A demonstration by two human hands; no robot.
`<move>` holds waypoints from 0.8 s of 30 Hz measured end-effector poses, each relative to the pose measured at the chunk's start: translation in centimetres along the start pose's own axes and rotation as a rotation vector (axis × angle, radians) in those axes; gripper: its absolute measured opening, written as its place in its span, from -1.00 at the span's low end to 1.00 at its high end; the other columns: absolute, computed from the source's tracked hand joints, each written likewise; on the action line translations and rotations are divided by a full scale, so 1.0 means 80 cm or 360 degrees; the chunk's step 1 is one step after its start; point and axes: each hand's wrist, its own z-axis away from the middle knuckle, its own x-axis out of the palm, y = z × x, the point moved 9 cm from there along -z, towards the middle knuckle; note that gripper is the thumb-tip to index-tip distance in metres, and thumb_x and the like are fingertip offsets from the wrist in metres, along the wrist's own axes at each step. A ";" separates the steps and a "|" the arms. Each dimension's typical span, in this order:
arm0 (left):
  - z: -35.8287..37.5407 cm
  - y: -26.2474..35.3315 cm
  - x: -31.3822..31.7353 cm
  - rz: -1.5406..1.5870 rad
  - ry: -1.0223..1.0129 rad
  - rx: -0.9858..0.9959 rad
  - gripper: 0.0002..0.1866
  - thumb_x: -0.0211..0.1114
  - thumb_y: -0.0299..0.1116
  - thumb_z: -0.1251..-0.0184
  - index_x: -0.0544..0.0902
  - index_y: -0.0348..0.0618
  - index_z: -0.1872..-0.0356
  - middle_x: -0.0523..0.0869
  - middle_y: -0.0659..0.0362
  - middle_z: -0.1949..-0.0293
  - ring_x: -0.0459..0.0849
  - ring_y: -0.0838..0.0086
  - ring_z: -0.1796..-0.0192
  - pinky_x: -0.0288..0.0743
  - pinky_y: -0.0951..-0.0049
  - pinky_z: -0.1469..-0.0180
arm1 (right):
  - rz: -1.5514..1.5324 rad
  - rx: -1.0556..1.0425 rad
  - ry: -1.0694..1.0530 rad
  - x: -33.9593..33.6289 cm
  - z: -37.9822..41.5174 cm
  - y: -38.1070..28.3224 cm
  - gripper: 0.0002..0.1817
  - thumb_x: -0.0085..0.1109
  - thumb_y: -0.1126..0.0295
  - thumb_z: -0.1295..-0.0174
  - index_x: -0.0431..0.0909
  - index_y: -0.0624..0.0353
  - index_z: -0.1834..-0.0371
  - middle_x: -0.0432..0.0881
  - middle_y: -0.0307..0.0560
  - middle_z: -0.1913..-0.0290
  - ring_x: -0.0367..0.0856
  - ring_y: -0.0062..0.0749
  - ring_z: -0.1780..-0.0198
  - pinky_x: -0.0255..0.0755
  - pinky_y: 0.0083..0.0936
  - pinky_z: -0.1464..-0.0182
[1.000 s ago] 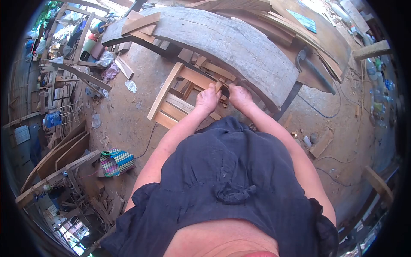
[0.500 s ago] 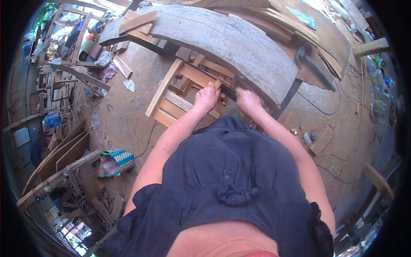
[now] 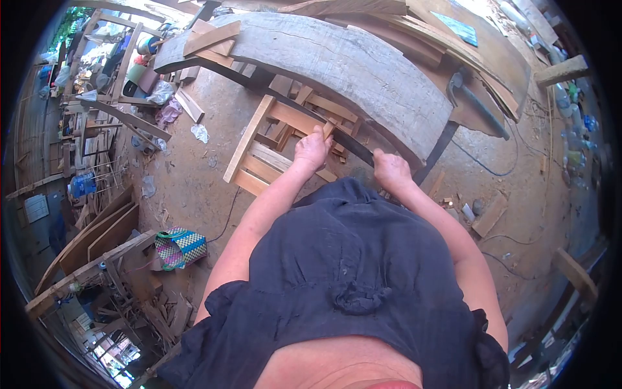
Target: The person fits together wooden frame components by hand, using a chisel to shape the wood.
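A slatted wooden frame point(image 3: 247, 139) of light-brown wood lies tilted just below the edge of a thick grey plank point(image 3: 337, 58). My left hand point(image 3: 312, 148) is closed around the near right end of the frame, and a short wooden end sticks up past its thumb. To the right, my right hand point(image 3: 392, 170) is closed in a fist near the plank's lower edge. Whatever the right fingers hold is hidden or too small to make out. A dark bar point(image 3: 355, 146) runs under the plank between both hands.
Two wood offcuts point(image 3: 212, 39) lie on the plank's left end. An adze-like tool point(image 3: 476, 104) with a dark handle rests at its right. A checkered woven basket point(image 3: 181, 247) sits on the dirt floor at left. Boards, scraps and cables point(image 3: 495, 170) lie around.
My right hand has moved right and slightly down, away from my left hand. My left hand keeps its hold on the frame, almost unmoved. The whole view has shifted slightly.
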 end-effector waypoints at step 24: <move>-0.004 -0.035 -0.008 0.0627 0.0123 -0.0754 -0.50 -0.06 0.00 -0.34 0.19 -0.29 0.02 0.65 -0.23 0.23 0.64 -0.02 0.10 0.44 0.10 0.00 | 0.0146 -0.0118 -0.0029 0.022 -0.091 -0.061 -0.81 -0.06 0.46 -0.10 0.48 0.25 0.25 0.62 0.28 0.29 0.62 0.10 0.18 0.48 -0.10 0.10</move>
